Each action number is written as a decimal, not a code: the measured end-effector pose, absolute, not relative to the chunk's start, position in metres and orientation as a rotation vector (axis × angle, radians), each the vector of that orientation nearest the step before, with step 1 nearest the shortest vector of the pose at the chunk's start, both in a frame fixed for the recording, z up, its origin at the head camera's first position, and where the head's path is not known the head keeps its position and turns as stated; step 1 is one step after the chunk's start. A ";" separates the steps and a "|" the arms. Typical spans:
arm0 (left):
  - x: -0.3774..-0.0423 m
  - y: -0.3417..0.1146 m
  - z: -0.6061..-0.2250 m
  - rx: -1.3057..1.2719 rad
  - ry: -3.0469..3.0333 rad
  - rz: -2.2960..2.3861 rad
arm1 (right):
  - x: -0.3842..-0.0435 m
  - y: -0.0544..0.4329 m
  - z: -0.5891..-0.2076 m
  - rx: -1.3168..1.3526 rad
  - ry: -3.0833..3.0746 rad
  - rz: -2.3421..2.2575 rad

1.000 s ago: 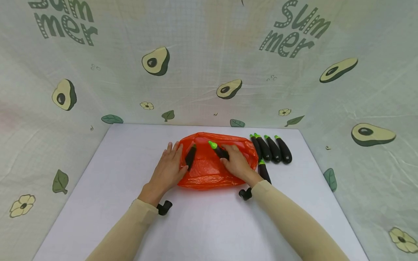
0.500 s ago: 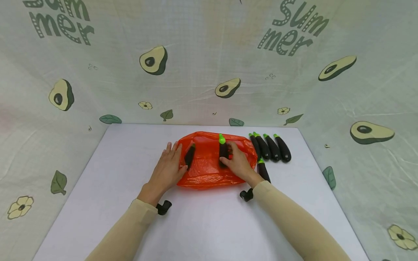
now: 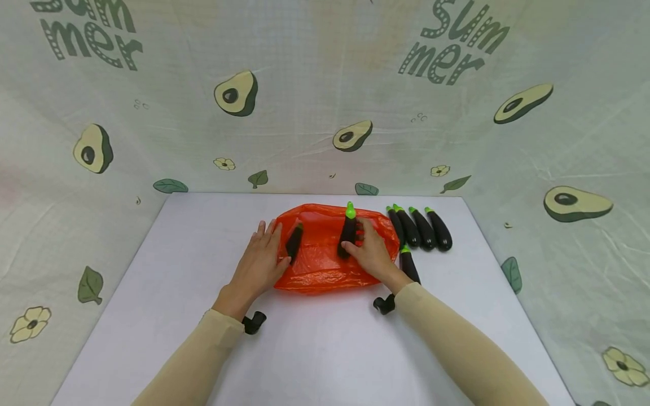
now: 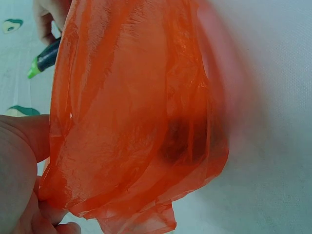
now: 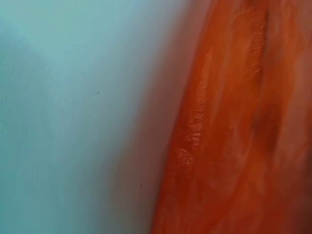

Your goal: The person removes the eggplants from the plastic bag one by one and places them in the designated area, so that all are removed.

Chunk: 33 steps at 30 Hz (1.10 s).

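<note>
An orange-red plastic bag (image 3: 325, 279) lies with its mouth spread at the middle of the table. My left hand (image 3: 256, 259) holds its left edge, thumb over the inner side and fingers outside. In the left wrist view the bag's rim runs between thumb and fingers. One dark eggplant (image 3: 294, 243) lies inside the bag near that thumb. My right hand (image 3: 372, 251) grips another eggplant (image 3: 348, 234) over the bag's opening, its bright green stem pointing to the far side. The right wrist view shows only the bag's side (image 5: 209, 146) and the white tabletop.
Several eggplants (image 3: 439, 230) lie in a row to the right of the bag. A single eggplant (image 3: 408, 265) lies nearer, partly behind the right wrist. The white table (image 3: 315, 349) ends at a patterned cloth (image 3: 299, 113) at the back and sides.
The eggplant in my right hand has swung from slanting left to nearly straight, stem away from me, and shifted slightly right. My left hand stays on the bag's edge.
</note>
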<state>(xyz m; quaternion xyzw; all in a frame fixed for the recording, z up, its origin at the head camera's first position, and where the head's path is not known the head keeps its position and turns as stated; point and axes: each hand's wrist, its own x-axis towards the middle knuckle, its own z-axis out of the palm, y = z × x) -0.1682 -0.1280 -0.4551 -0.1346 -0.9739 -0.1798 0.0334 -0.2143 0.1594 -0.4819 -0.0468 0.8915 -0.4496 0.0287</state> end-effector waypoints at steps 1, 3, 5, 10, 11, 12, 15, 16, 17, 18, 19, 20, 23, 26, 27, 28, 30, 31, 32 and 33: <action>-0.168 -0.128 -0.455 -0.414 -2.996 -0.553 | -0.213 0.160 -0.480 -0.148 2.755 -1.397; -0.168 -0.128 -0.455 -0.417 -2.993 -0.551 | -0.211 0.161 -0.477 -0.156 2.763 -1.417; -0.168 -0.129 -0.456 -0.421 -2.992 -0.544 | -0.208 0.163 -0.474 -0.162 2.766 -1.431; -0.168 -0.129 -0.456 -0.427 -2.985 -0.537 | -0.200 0.171 -0.467 -0.175 2.782 -1.453; -0.168 -0.129 -0.456 -0.427 -2.982 -0.535 | -0.198 0.172 -0.466 -0.184 2.787 -1.464; -0.168 -0.129 -0.456 -0.426 -2.979 -0.533 | -0.197 0.174 -0.464 -0.192 2.794 -1.471; -0.167 -0.129 -0.457 -0.426 -2.972 -0.529 | -0.194 0.179 -0.460 -0.198 2.817 -1.488; -0.167 -0.129 -0.457 -0.426 -2.970 -0.528 | -0.193 0.181 -0.459 -0.195 2.824 -1.489; -0.167 -0.129 -0.458 -0.426 -2.970 -0.531 | -0.192 0.183 -0.458 -0.190 2.831 -1.486; -0.167 -0.129 -0.458 -0.426 -2.971 -0.534 | -0.191 0.185 -0.457 -0.183 2.838 -1.479; -0.167 -0.129 -0.459 -0.426 -2.971 -0.535 | -0.190 0.187 -0.456 -0.175 2.844 -1.471; -0.167 -0.129 -0.459 -0.427 -2.973 -0.536 | -0.190 0.188 -0.454 -0.166 2.848 -1.467; -0.167 -0.129 -0.459 -0.428 -2.978 -0.539 | -0.188 0.194 -0.451 -0.161 2.863 -1.451; -0.167 -0.129 -0.459 -0.426 -2.980 -0.539 | -0.186 0.201 -0.449 -0.163 2.877 -1.445; -0.167 -0.129 -0.459 -0.426 -2.980 -0.540 | -0.186 0.204 -0.448 -0.162 2.884 -1.439; -0.167 -0.130 -0.459 -0.425 -2.981 -0.539 | -0.185 0.207 -0.448 -0.160 2.889 -1.433; -0.167 -0.130 -0.459 -0.426 -2.981 -0.536 | -0.185 0.213 -0.447 -0.147 2.903 -1.411; -0.167 -0.130 -0.459 -0.428 -2.982 -0.534 | -0.184 0.216 -0.447 -0.143 2.910 -1.397; -0.167 -0.130 -0.458 -0.429 -2.981 -0.532 | -0.184 0.220 -0.447 -0.135 2.915 -1.389; -0.167 -0.130 -0.458 -0.430 -2.981 -0.530 | -0.183 0.223 -0.446 -0.126 2.919 -1.379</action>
